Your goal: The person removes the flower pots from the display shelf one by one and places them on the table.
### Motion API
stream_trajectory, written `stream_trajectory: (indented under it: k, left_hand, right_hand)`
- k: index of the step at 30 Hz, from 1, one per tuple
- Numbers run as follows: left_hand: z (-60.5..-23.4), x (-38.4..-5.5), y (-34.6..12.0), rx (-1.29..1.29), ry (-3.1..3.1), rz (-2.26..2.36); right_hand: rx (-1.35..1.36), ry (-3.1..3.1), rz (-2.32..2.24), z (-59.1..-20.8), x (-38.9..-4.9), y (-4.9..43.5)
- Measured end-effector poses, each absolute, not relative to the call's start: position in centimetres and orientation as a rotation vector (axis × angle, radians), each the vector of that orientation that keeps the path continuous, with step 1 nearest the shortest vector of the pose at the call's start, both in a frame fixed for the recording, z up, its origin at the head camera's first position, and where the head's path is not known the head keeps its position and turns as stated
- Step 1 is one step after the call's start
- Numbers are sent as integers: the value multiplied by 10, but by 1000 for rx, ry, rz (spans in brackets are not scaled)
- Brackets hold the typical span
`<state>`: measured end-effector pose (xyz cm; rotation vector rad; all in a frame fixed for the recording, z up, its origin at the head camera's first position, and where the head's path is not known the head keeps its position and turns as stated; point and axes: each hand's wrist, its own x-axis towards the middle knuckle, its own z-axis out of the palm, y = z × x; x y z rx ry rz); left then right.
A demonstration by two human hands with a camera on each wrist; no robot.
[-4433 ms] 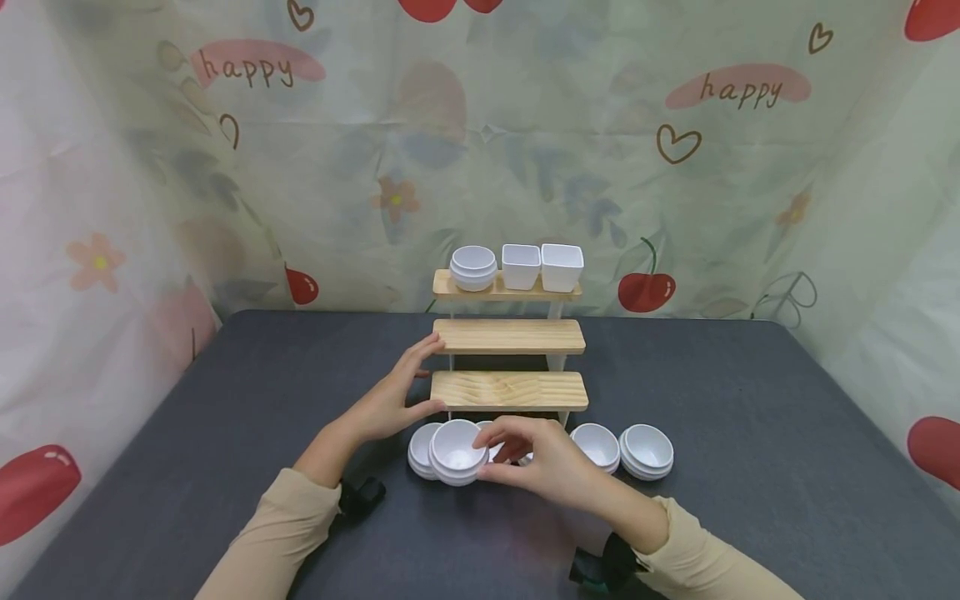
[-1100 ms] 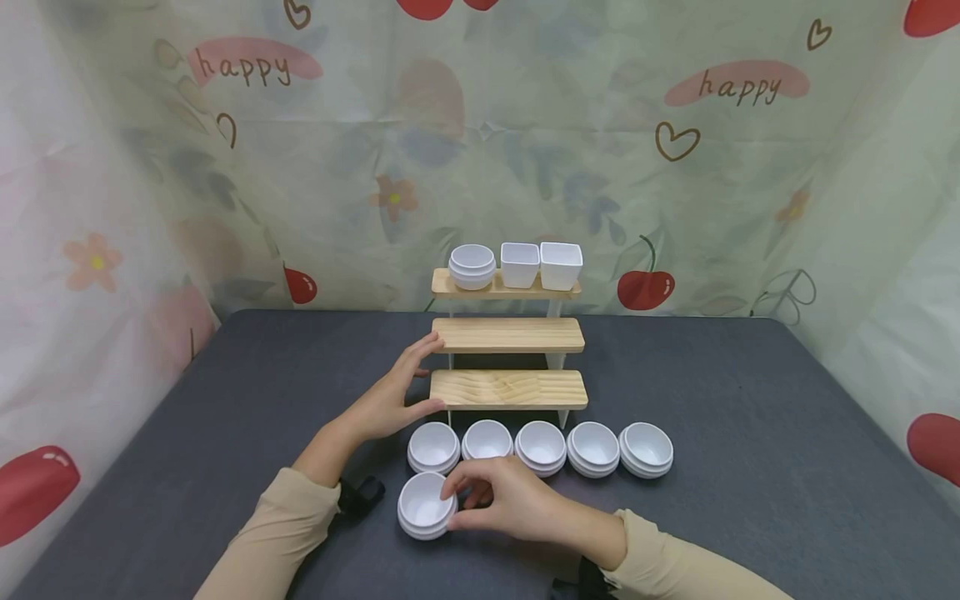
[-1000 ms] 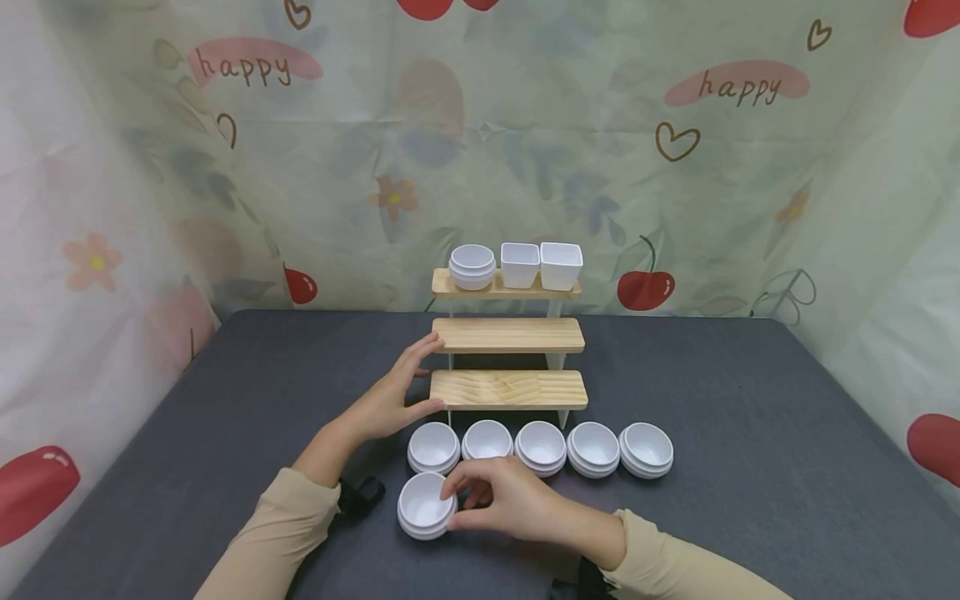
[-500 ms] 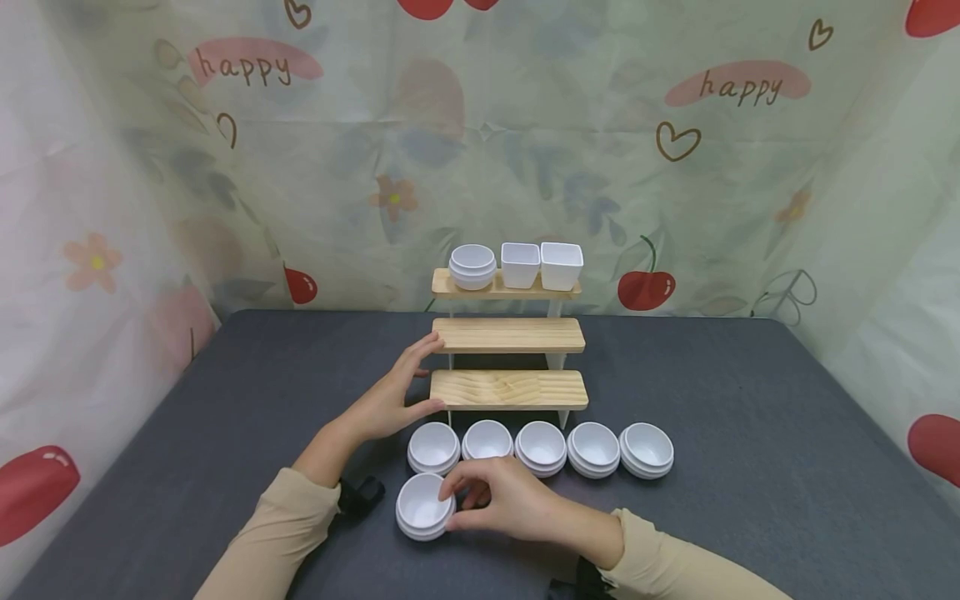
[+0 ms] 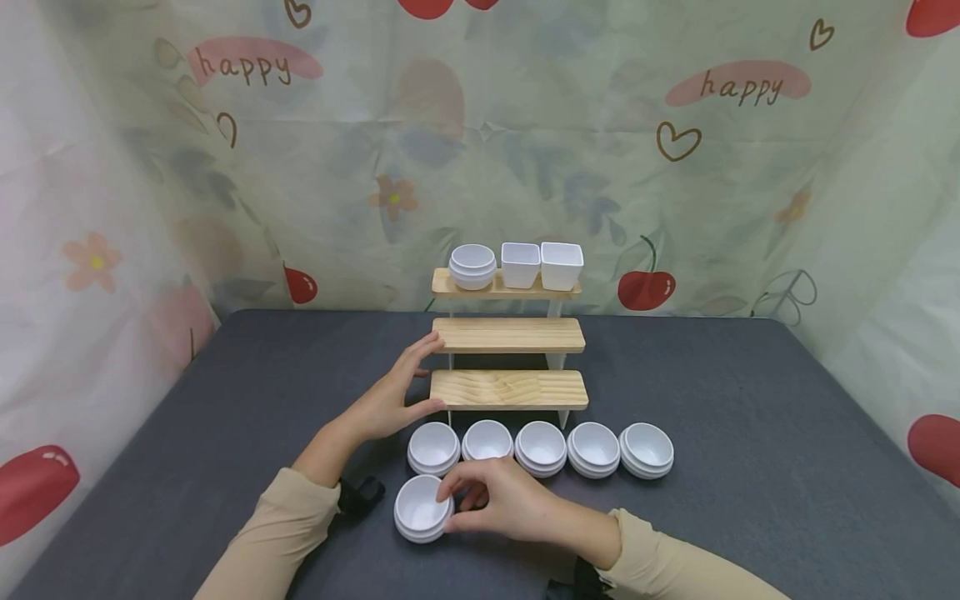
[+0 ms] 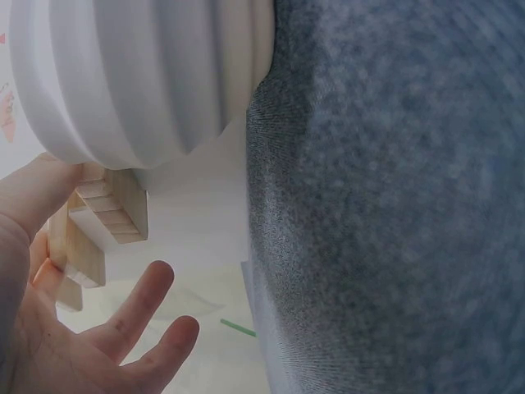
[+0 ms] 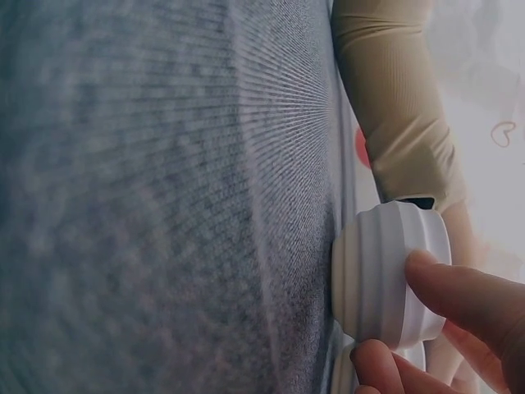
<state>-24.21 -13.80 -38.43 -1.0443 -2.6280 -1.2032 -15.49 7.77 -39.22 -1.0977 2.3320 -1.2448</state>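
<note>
I log five round cups (image 5: 540,450) rowed; another cup (image 5: 417,510) pinched in right grip (image 5: 513,500); three shelved cups (image 5: 521,268); left grip (image 5: 386,406) spread, touching stand (image 5: 508,388); bench (image 5: 742,417) sides well beyond.

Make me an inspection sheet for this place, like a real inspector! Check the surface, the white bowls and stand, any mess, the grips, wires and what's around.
Surface: dark table.
Stand: three wooden shelves; on top, one round bowl and two square cups.
Bowls: five bowls in a row before the stand; the front bowl is nearer the person, by the row's left end.
Clutter: nothing seen.
Left grip: at the left ends of the middle and low shelves, seems to touch both.
Right grip: pinches the front bowl.
Cables: unsure; grey loops at back right could be cord or print.
Surroundings: curtain with cherries, hearts and "happy" on it.
</note>
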Motion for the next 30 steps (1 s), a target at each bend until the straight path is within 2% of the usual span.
stream_trajectory:
  k: [30]
  left_hand:
    - [-385,-242,-138,-1028,-2647,-1197]
  right_hand:
    - [-1072,2292,-1242,-390,-155,79]
